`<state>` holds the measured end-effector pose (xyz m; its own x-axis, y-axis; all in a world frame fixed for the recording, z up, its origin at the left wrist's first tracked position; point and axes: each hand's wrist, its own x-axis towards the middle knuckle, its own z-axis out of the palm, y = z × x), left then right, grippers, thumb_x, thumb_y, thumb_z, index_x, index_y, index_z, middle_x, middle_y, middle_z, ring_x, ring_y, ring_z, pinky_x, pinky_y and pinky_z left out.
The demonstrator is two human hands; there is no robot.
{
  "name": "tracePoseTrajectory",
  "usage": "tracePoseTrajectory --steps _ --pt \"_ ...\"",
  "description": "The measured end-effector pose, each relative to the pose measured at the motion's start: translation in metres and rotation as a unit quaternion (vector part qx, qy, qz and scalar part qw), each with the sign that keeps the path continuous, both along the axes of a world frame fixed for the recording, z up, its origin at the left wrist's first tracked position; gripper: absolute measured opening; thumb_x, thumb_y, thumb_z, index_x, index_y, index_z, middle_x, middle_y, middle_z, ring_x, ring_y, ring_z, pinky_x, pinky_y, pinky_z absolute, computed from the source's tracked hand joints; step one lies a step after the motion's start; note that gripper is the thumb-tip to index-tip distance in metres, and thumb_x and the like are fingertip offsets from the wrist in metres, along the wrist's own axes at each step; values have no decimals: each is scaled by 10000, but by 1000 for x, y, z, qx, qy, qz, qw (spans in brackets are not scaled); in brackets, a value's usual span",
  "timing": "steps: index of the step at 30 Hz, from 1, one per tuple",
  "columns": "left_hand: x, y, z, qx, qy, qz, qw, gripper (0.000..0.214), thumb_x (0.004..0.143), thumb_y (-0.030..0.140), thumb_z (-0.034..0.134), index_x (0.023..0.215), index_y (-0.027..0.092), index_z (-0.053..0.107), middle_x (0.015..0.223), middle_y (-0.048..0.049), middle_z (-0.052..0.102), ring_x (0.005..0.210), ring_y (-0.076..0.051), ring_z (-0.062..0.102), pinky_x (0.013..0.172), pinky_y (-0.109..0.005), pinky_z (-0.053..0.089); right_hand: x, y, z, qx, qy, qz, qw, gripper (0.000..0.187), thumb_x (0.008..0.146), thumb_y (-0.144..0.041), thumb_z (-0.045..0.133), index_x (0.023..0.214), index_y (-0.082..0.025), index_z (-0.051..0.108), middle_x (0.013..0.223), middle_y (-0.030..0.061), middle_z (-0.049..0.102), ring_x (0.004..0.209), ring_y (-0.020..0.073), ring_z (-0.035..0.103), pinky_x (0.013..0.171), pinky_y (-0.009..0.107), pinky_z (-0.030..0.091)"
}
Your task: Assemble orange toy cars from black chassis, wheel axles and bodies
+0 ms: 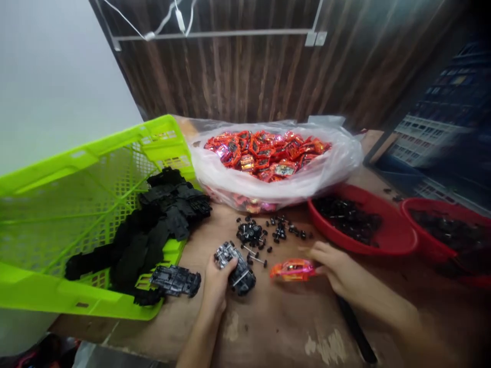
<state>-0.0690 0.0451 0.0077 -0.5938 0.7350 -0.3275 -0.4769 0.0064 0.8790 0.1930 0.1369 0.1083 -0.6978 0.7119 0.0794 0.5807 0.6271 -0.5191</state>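
Observation:
My left hand point(217, 278) is closed around a black toy car chassis point(240, 273), its thumb on top; a bright metal axle lies across the chassis. To the right, my right hand point(328, 263) grips one end of an orange-red toy car body shell point(292, 270), slightly blurred, above the table. Just beyond both hands lies a scatter of small black wheels on metal axles point(251, 232). Another black chassis point(175, 280) rests left of my left hand, at the rim of the green crate.
A lime-green crate point(92, 158) on its side spills stacked black chassis. Behind stands a clear plastic bag point(268, 186) full of orange-red car shells. Two red basins point(399, 237) with small dark parts are at the right. A black strip-like tool point(356, 329) lies near the right forearm.

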Motion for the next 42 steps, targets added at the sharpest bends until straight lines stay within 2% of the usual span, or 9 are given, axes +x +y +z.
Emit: tracePoseTrajectory --steps 2,6,8,11,16,24,34,39,42 --pt "-1 0 4 -5 10 -21 1000 489 538 216 821 956 136 580 850 -55 702 743 -165 660 718 -273 517 11 -22 -41 22 -1 -30 999 268 767 -131 352 788 -221 603 1012 89 591 873 176 597 801 301 467" --pt "11 2 10 4 -2 -73 997 532 535 210 813 1002 138 570 886 -63 702 787 -184 660 748 -293 510 4 -48 -94 90 -17 -247 965 292 869 -267 341 1012 -193 585 1024 133 602 859 237 620 726 347 480" --pt "19 3 11 15 -16 -91 996 519 549 199 791 1011 140 562 889 -62 701 803 -186 656 759 -293 503 -14 -63 -105 88 -72 -303 946 385 875 -409 405 1159 -174 517 941 131 622 782 264 622 648 350 469" --pt "29 3 7 26 -29 -114 993 469 582 168 742 1015 149 561 896 -60 702 822 -185 655 775 -287 494 -40 -84 -114 116 -121 -272 947 528 822 -401 500 1285 -156 431 925 144 615 822 299 605 665 366 454" --pt "31 1 -3 33 -35 -151 987 529 584 182 762 1062 157 537 952 -91 705 871 -220 667 792 -311 498 -43 -96 -130 176 -110 -323 923 575 768 -311 521 1292 -108 395 1210 250 519 1062 383 516 746 459 441" --pt "59 -10 -3 70 -82 -237 966 543 691 221 712 1200 229 521 1194 -108 634 1089 -263 605 895 -348 489 -45 -105 -99 -30 84 -362 928 613 727 -500 588 1225 -183 422 918 111 670 740 260 633 623 337 488" --pt "83 -18 -14 90 -57 -260 960 430 743 228 662 1168 215 596 1124 -98 661 1033 -243 621 920 -339 478 -54 -99 -104 -18 57 -297 953 510 734 -457 608 1145 -158 558 765 84 695 664 252 630 691 370 464" --pt "84 -19 0 106 -38 -272 956 468 741 331 690 1166 181 565 1086 -103 665 955 -245 639 847 -326 508 -52 -99 -103 -43 112 -286 951 505 786 -413 559 1218 -155 519 1062 144 654 896 279 632 829 420 447" --pt "84 -19 5 110 35 -265 957 484 689 296 749 1120 171 566 1045 -81 664 908 -223 640 799 -293 513 -45 -92 -95 -132 178 -222 949 493 805 -404 562 1253 -205 505 1212 117 583 1103 274 556 951 428 403"
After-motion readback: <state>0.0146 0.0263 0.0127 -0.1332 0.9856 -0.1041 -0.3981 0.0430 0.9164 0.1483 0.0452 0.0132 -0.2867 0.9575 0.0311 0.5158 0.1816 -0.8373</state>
